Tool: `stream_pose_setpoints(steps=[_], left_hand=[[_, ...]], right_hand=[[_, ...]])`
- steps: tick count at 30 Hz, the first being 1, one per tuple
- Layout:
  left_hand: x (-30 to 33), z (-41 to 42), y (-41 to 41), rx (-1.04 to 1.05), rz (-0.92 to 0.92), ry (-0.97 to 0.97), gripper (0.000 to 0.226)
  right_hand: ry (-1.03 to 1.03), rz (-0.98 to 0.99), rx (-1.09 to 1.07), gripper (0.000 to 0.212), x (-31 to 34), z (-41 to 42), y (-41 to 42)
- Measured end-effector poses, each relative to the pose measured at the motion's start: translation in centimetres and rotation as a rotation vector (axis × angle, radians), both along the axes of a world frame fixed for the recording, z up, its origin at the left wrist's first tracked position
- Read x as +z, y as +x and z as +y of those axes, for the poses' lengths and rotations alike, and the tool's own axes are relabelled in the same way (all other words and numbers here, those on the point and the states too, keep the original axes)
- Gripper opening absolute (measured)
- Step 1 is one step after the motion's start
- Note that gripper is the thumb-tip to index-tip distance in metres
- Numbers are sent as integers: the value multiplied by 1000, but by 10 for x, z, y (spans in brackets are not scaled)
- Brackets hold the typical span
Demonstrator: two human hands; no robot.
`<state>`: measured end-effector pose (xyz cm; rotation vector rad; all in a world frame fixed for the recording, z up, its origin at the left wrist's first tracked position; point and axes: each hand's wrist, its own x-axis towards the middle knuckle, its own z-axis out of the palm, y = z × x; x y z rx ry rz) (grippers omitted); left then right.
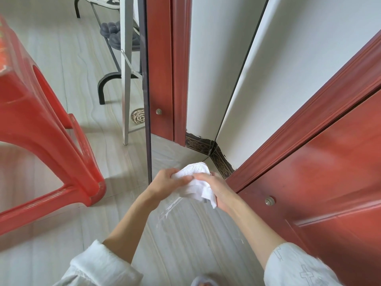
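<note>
1. Red door (319, 172) on the right, red stool (41, 131) on the left.
2. White cloth (198, 189): bunched, held above the floor (185, 244) near the door; soft, light, limp. Best gripped by the wadded middle.
3. Left hand (165, 183) pinches its edge.
4. Right hand (220, 193) clasps it from underneath.

Both hands meet on a cloth (194, 182) above the floor (185, 244), a stool (41, 141) left, a door (329, 182) right.

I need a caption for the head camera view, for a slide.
The left hand and right hand grip a white cloth over the floor, between a red stool and a red door.
</note>
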<state>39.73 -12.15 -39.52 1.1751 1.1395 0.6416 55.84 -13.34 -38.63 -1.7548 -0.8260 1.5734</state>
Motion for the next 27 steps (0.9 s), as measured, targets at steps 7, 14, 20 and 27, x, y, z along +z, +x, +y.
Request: stream_pose_setpoints(steps=[7, 14, 20, 27], left_hand=[[-39, 4, -20, 509, 325, -32, 19], [-44, 52, -30, 516, 340, 298, 66], [-54, 75, -28, 462, 309, 281, 22], [-57, 75, -31, 450, 311, 291, 17]], right_hand=[[-1, -327, -86, 14, -43, 50, 36], [187, -919, -247, 38, -44, 177, 86], [660, -943, -298, 37, -73, 196, 35], [411, -893, 406, 27, -185, 122, 17]])
